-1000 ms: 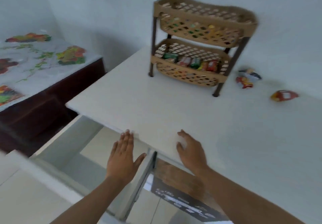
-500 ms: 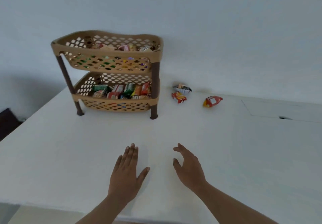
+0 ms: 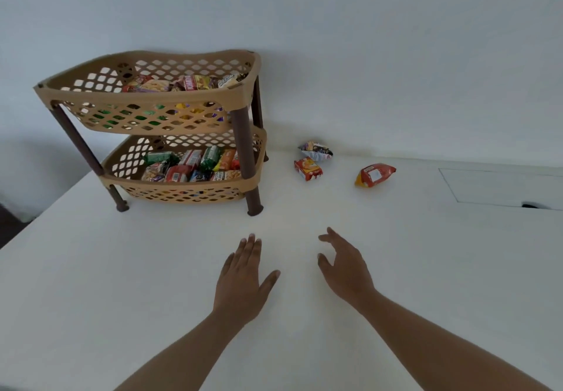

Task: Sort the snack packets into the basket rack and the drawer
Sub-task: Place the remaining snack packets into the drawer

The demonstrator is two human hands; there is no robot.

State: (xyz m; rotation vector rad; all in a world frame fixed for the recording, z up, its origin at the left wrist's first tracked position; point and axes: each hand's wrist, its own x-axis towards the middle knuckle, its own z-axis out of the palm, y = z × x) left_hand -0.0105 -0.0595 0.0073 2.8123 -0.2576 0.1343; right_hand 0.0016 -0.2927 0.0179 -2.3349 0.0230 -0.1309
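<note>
A tan two-tier basket rack (image 3: 146,98) on brown legs stands at the back left of the white table (image 3: 122,269); both tiers hold several snack packets. To its right, by the wall, three loose packets lie on the table: a white-and-dark one (image 3: 316,150), a small orange-red one (image 3: 307,169) and a red-orange one (image 3: 375,174). My left hand (image 3: 243,278) hovers flat with straight fingers over the table in front of the rack. My right hand (image 3: 344,265) is beside it, fingers relaxed and spread, holding nothing. The drawer is out of view.
A white wall (image 3: 365,55) runs behind the table. At the far right a rectangular panel outline (image 3: 499,186) with a dark notch is set in the tabletop. The table's left edge drops off to a dark area (image 3: 9,223).
The view has swung up from the open drawer and table edge to the tabletop. Both hands have moved forward over the table toward the rack and loose packets, still holding nothing.
</note>
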